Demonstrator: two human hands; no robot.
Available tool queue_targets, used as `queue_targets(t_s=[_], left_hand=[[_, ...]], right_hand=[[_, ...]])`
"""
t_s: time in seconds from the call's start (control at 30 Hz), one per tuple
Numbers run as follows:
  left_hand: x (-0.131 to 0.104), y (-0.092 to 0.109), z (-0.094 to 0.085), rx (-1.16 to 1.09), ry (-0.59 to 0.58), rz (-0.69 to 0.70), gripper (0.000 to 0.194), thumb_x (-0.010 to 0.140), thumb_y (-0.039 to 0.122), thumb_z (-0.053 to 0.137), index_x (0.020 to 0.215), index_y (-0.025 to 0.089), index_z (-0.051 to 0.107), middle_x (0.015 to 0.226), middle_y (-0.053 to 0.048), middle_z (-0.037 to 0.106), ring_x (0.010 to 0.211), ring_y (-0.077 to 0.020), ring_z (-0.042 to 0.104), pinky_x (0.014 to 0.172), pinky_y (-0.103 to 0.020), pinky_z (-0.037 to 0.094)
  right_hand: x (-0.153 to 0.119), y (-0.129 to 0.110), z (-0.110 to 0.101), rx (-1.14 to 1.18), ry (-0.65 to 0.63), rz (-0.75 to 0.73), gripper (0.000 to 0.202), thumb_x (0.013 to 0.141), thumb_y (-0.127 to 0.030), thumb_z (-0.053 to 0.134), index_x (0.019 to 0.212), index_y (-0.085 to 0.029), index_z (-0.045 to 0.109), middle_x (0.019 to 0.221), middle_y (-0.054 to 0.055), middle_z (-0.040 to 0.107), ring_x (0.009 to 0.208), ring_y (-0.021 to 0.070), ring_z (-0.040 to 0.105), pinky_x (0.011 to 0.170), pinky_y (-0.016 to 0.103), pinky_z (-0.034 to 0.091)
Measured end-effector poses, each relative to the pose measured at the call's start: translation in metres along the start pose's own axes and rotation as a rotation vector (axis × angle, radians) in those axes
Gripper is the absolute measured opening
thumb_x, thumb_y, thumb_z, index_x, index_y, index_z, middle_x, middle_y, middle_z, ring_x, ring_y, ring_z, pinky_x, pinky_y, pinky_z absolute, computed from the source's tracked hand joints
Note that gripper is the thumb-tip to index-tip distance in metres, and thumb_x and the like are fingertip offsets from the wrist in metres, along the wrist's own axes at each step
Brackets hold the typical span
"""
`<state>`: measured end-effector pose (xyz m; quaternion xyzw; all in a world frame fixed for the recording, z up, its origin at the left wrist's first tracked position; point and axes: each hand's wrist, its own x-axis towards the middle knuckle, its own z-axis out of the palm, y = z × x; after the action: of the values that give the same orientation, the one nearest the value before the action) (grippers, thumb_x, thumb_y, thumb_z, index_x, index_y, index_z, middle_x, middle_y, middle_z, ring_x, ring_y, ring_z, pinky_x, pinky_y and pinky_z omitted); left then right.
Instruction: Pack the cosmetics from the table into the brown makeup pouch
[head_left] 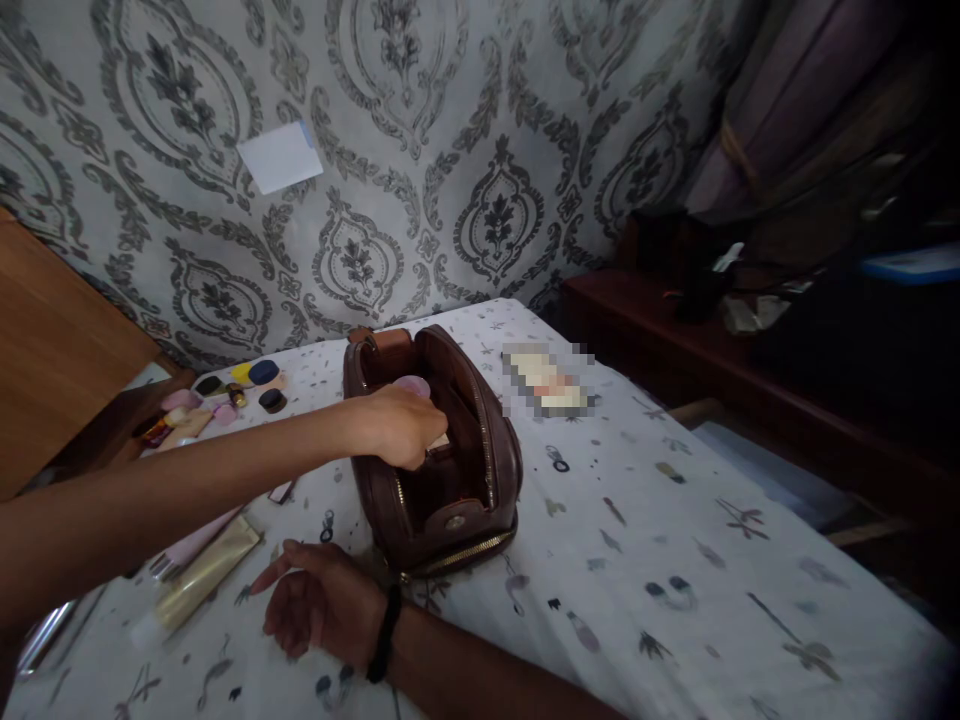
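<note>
A brown leather toiletry bag [499, 470] stands unzipped on the patterned white sheet. My left hand [409, 425] is inside its mouth, back of the hand up and fingers closed. A small pale piece [439, 440] shows at the fingertips, but its kind is hidden. A pinkish round item [412, 384] shows just behind the knuckles. My right hand [322, 600], with a black band on the wrist, rests palm up in front of the bag. Its fingers are loosely curled and apart, holding nothing. Left of it lies a gold tube [210, 570] with a white cap.
Several small jars and cosmetics [214, 400] lie at the left back of the sheet [637, 520]. A blurred-out flat object [547, 380] lies right of the bag. The patterned wall [420, 180] rises behind, and dark red furniture [637, 330] stands at the right.
</note>
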<state>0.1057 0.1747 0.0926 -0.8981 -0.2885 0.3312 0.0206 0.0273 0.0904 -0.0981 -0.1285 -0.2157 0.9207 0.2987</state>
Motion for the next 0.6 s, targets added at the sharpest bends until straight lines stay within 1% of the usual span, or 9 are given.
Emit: queue_targets(t_s=[0.07,0.1,0.23,0.33,0.47,0.6], left_hand=[[-0.001,0.0006,-0.0012,0.097,-0.063,0.005,0.026,0.075,0.017,0.059,0.096,0.011,0.072,0.098,-0.015,0.073,0.09,-0.0258,0.068,0.07,-0.028,0.049],[-0.0011,0.0004,-0.0012,0.124,-0.076,0.011,0.027,0.076,0.018,0.057,0.098,0.011,0.071,0.1,-0.015,0.073,0.09,-0.0257,0.068,0.069,-0.028,0.049],[0.0011,-0.0028,0.0012,0.099,-0.052,0.04,0.03,0.079,0.028,0.059,0.102,0.013,0.071,0.103,-0.015,0.073,0.091,-0.0264,0.068,0.068,-0.028,0.047],[0.0033,-0.0046,0.0017,0.088,-0.068,0.052,0.033,0.08,0.033,0.06,0.104,0.014,0.071,0.104,-0.014,0.072,0.092,-0.0263,0.067,0.069,-0.028,0.047],[0.0054,-0.0061,-0.0002,0.108,-0.107,0.088,0.031,0.081,0.028,0.06,0.107,0.015,0.07,0.105,-0.012,0.072,0.093,-0.0249,0.066,0.069,-0.028,0.045],[0.0055,-0.0062,-0.0015,0.144,-0.112,0.146,0.028,0.081,0.019,0.058,0.106,0.017,0.07,0.107,-0.01,0.072,0.097,-0.0235,0.065,0.072,-0.027,0.044]], right_hand=[[0.0001,0.0007,-0.0003,0.004,0.0,0.004,0.051,0.091,-0.057,0.044,0.088,-0.01,0.064,0.057,0.001,0.062,0.04,0.0102,0.05,0.048,0.025,0.037],[-0.0001,0.0007,-0.0003,0.009,0.002,0.001,0.05,0.091,-0.056,0.044,0.087,-0.01,0.064,0.057,0.0,0.062,0.04,0.0102,0.05,0.047,0.025,0.036],[-0.0012,-0.0004,0.0002,0.016,-0.006,-0.006,0.048,0.092,-0.053,0.042,0.088,-0.011,0.064,0.058,0.001,0.062,0.04,0.0101,0.05,0.047,0.025,0.036],[-0.0016,-0.0019,0.0009,0.011,-0.011,0.007,0.046,0.093,-0.05,0.04,0.087,-0.011,0.064,0.057,0.001,0.063,0.04,0.0102,0.051,0.046,0.025,0.035],[-0.0038,-0.0046,0.0039,0.019,0.019,0.012,0.044,0.096,-0.042,0.035,0.085,-0.011,0.064,0.057,0.001,0.062,0.038,0.0101,0.05,0.043,0.024,0.034],[-0.0069,-0.0078,0.0088,0.023,0.058,0.039,0.046,0.098,-0.037,0.03,0.083,-0.011,0.064,0.055,0.001,0.062,0.037,0.0098,0.05,0.043,0.024,0.035]])
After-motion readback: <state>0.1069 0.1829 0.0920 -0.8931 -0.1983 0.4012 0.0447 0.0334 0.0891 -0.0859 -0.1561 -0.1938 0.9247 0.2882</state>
